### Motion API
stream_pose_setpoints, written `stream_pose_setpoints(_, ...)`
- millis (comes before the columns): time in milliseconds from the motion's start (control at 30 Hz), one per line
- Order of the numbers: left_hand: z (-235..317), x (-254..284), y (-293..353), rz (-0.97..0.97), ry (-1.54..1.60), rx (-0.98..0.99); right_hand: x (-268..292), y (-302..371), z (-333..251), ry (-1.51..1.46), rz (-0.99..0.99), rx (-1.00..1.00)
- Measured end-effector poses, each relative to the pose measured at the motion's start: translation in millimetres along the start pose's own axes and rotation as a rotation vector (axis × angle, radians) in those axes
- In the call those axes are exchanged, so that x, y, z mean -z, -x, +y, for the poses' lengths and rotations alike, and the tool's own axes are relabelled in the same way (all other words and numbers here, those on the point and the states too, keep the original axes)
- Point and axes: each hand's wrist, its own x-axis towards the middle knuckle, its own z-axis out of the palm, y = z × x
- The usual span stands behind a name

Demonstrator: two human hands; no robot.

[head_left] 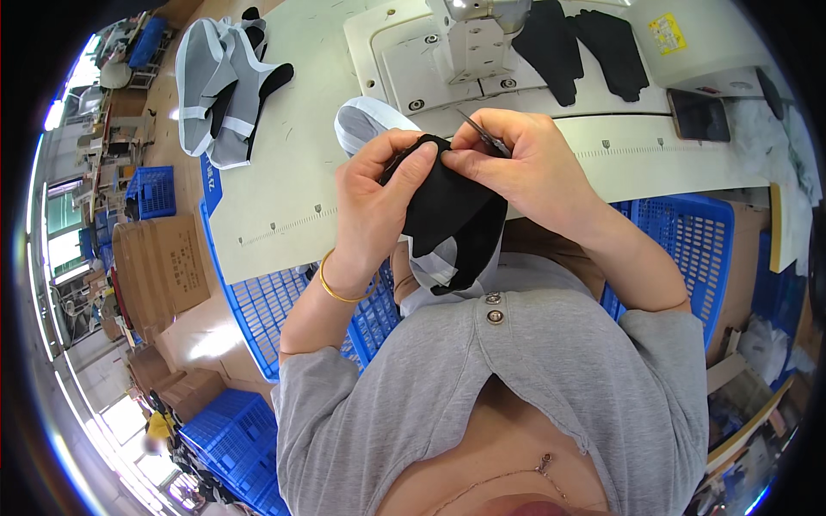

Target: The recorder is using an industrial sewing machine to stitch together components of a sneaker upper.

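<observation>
Above the front edge of the sewing table, I hold a black fabric piece [453, 206] with grey and white parts. My left hand [372, 191] is closed on its upper edge, thumb on top. The fingertips of my right hand [535, 168] pinch the same edge close by. A slim, dark, pointed metal tool [487, 136], perhaps thread snips, is also tucked in my right hand, its tip pointing up and left. Behind my left hand shows a white-edged grey fabric part [368, 120]; whether it belongs to the held piece I cannot tell.
The sewing machine [477, 43] stands just beyond my hands. Black gloves [551, 52] and a dark phone [699, 116] lie to its right. Grey and black fabric pieces [225, 95] lie at the table's far left. Blue baskets [267, 301] [680, 249] sit below the table.
</observation>
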Motion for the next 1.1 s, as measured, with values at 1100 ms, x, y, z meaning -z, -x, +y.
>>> stream_pose_setpoints(1100, 12, 19, -5, 0.069, -0.049, -0.126, -14, 19, 17, -0.168, 0.196, -0.025)
